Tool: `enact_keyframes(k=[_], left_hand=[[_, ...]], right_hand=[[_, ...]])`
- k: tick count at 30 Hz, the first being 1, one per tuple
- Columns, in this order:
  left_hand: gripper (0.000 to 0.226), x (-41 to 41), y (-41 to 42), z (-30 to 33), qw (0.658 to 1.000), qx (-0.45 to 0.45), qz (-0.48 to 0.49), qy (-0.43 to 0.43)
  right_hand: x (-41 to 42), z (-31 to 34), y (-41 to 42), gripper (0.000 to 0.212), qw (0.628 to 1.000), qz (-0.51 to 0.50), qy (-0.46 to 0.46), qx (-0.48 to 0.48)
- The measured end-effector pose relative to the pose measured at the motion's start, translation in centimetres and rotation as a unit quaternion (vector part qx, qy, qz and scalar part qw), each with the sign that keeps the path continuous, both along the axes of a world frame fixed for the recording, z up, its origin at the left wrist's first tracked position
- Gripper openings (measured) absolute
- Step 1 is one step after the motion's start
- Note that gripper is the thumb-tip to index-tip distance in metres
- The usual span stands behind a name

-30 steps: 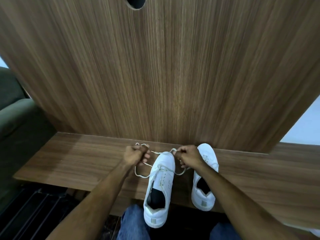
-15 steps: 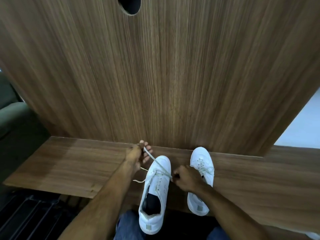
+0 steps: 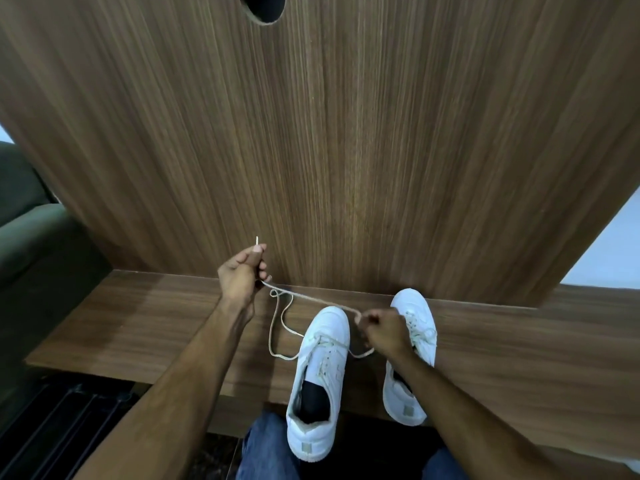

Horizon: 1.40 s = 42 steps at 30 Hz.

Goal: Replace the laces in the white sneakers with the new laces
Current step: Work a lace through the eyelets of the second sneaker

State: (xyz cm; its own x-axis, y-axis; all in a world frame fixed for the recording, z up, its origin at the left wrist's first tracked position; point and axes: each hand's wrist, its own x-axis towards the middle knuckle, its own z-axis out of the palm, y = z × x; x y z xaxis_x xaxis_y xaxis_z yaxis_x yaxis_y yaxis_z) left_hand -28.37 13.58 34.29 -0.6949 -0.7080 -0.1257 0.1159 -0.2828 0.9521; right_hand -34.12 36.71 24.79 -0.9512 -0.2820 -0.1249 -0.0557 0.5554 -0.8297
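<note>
Both hands, left (image 3: 242, 275) and right (image 3: 386, 332), pinch a thin cream lace (image 3: 311, 299) taut; smooth white sneakers (image 3: 320, 372) point toes away on the wood-grain counter (image 3: 145, 327)

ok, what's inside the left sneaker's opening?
The left sneaker shows only a dark lining or insole through its opening; no foot. The toe interior is covered by the upper. Its lace runs over the top, held by the left hand and right hand.
</note>
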Motion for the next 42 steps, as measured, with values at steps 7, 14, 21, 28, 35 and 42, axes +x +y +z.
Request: enact_keyframes(k=[7, 14, 21, 28, 35, 42], left_hand=[[0.016, 0.3, -0.3, -0.5, 0.87, -0.484, -0.096, -0.012], [0.013, 0.9, 3.2, -8.2, 0.82, -0.45, -0.262, -0.237], [0.015, 1.2, 3.3, -13.8, 0.779, -0.435, -0.29, -0.347], [0.018, 1.9, 5.4, -12.7, 0.732, -0.521, -0.276, -0.341], [0.024, 2.2, 6.8, -13.8, 0.697, -0.581, -0.249, -0.34], [0.019, 2.5, 6.9, -14.2, 0.695, -0.588, -0.274, -0.31]], right_hand=[[-1.9, 5.1, -2.0, 0.064, 0.969, 0.075, 0.035, -0.234], [3.9, -2.4, -2.0, 0.024, 0.985, 0.118, -0.029, 0.123], [6.5, -3.7, -4.5, 0.066, 0.959, 0.163, 0.017, 0.232], [5.7, -5.2, -3.7, 0.019, 0.988, 0.048, -0.038, 0.143], [5.0, -6.3, -2.8, 0.009, 0.995, 0.011, -0.096, 0.005], [4.5, -6.9, -2.5, 0.024, 0.992, 0.021, -0.127, -0.009]])
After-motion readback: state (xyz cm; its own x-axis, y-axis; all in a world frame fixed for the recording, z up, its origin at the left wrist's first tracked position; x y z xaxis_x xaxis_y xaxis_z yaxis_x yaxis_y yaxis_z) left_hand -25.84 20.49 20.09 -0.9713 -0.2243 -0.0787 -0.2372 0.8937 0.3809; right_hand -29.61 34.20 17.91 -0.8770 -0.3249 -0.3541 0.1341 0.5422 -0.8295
